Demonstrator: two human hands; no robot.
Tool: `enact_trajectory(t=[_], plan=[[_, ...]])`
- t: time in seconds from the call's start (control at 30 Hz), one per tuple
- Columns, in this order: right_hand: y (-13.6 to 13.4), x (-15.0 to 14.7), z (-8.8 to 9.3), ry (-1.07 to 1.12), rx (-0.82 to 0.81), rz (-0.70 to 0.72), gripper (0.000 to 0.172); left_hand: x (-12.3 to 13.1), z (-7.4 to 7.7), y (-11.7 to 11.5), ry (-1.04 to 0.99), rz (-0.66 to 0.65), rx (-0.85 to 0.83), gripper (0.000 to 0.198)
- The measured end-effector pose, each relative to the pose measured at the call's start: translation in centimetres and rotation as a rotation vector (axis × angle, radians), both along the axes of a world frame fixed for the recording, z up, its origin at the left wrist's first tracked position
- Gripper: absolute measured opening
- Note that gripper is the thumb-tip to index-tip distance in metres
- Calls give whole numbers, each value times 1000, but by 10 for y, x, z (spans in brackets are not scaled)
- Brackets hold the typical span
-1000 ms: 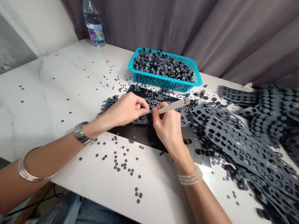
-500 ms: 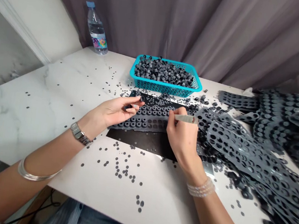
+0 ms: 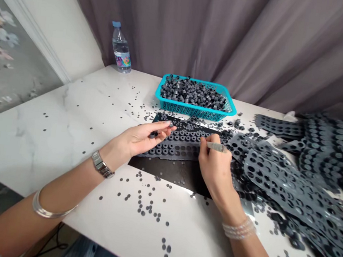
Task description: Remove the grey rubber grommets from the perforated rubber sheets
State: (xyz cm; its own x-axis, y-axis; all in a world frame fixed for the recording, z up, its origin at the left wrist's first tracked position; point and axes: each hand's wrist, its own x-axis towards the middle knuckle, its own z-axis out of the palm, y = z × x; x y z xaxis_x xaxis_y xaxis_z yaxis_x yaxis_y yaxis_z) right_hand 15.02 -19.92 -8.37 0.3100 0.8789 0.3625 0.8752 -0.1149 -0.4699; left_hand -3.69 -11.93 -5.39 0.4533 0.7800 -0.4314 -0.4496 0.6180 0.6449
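My left hand (image 3: 140, 139) is half curled, palm up, over the left part of a grey rubber sheet (image 3: 185, 151). Small black rubber bushings are in it: one (image 3: 153, 134) lies in the curled fingers and another (image 3: 170, 123) is by the thumb and fingertip. Rows of bushings stand in the sheet, and some of its round sockets are bare. My right hand (image 3: 215, 167) is closed round a slim pale handle (image 3: 217, 147), which looks wrapped in tape; its working tip is hidden behind the fingers. The sheet lies on a black mat (image 3: 166, 169).
A turquoise basket (image 3: 195, 110) heaped with loose bushings stands behind the mat. Perforated rubber sheets (image 3: 279, 187) are piled at the right. Small black discs (image 3: 149, 208) lie scattered over the white table (image 3: 64, 132). A water bottle (image 3: 122, 51) stands at the back left.
The whole view has shifted, so everything sits lower and further right. At my left fingertips the bushing is turned and less visible. My right hand keeps its grip on the handle over the sheet.
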Motion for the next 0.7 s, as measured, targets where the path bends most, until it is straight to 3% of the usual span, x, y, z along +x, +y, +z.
enact_trajectory(t=[0.13,0.23,0.37,0.47,0.57,0.7], plan=[[0,5,0,38,79,12,18,-2,-3,2,8,-53,31,5],[-1,11,8,73,183,-32,20,5,-3,-4,86,-132,158,5],[-5,17,23,155,445,-163,24,40,3,-24,353,-318,380,14],[-9,15,31,225,589,-203,26,70,13,-31,454,-484,624,36],[-11,11,32,307,603,-178,26,78,22,-22,503,-497,745,52],[-9,3,28,545,463,-51,26,48,25,-2,641,-406,731,40]])
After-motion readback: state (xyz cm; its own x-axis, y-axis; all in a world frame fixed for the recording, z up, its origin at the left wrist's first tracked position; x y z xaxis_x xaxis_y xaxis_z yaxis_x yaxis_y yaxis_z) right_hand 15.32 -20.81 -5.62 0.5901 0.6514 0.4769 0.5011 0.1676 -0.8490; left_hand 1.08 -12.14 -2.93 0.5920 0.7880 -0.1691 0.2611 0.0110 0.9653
